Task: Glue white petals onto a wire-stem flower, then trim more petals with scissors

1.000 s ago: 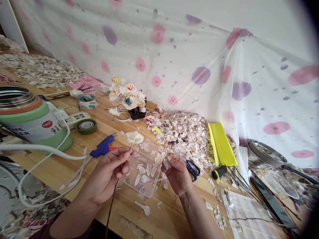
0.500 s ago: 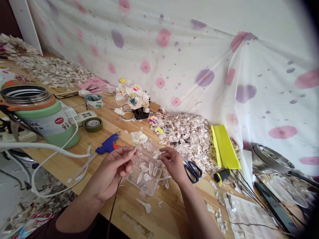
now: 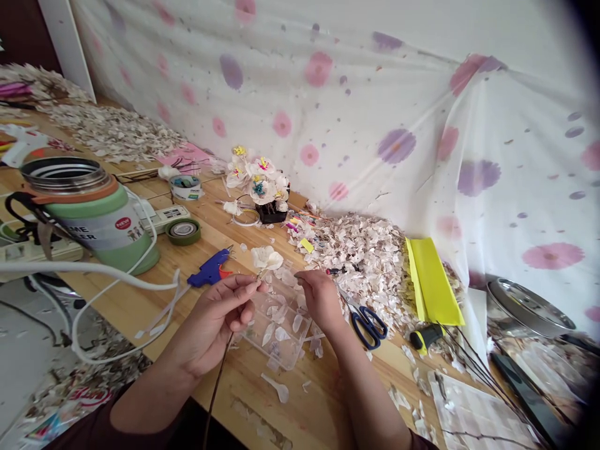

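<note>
White flower (image 3: 267,257), just above left grip (image 3: 220,315) pinching its stem (image 3: 218,380), right grip (image 3: 323,301), hold unclear

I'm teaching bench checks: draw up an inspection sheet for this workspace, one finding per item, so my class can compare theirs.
Surface: wooden table, strewn with loose scraps.
Job's things: white flower and dark stem; clear tray with pale petals.
Clutter: flake heap, blue-handled scissors, yellow sheet, open-topped green container.
Left hand: pinching just below the flower, the stem trailing beneath.
Right hand: at the tray's right side, fingers bent; whether it holds anything cannot be told.
Cables: thick white cable at left, near a blue glue gun.
Surroundings: flower-patterned sheeting hanging behind; co-workers, nothing seen.
</note>
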`<action>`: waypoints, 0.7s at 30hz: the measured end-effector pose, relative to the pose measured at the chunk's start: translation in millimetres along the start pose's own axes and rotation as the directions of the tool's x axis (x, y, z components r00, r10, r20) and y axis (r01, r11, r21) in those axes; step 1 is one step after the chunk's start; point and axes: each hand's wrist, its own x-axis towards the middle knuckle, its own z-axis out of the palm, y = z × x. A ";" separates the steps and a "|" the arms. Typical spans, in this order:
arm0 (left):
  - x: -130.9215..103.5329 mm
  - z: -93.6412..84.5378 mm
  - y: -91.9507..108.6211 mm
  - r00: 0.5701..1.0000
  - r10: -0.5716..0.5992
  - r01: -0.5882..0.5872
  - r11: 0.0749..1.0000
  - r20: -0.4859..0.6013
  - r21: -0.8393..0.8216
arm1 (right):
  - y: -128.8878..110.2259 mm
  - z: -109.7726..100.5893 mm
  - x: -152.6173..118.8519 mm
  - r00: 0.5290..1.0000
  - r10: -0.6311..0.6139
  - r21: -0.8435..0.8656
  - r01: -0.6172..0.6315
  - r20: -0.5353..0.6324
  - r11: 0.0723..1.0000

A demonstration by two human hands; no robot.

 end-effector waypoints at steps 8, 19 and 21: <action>1.9 -1.9 0.8 1.000 -0.012 0.012 1.000 0.003 -0.005 | -19.1 1.3 -4.0 0.989 -0.102 -0.022 0.105 0.107 0.994; 2.5 -4.2 -4.1 1.000 -0.012 0.012 1.000 0.020 0.002 | -26.7 7.1 -7.4 0.914 -0.218 -0.069 0.256 0.342 0.964; 3.3 -3.8 -4.8 1.000 -0.018 0.018 1.000 0.012 -0.005 | -25.5 5.2 -7.3 0.908 -0.227 -0.061 0.264 0.352 0.962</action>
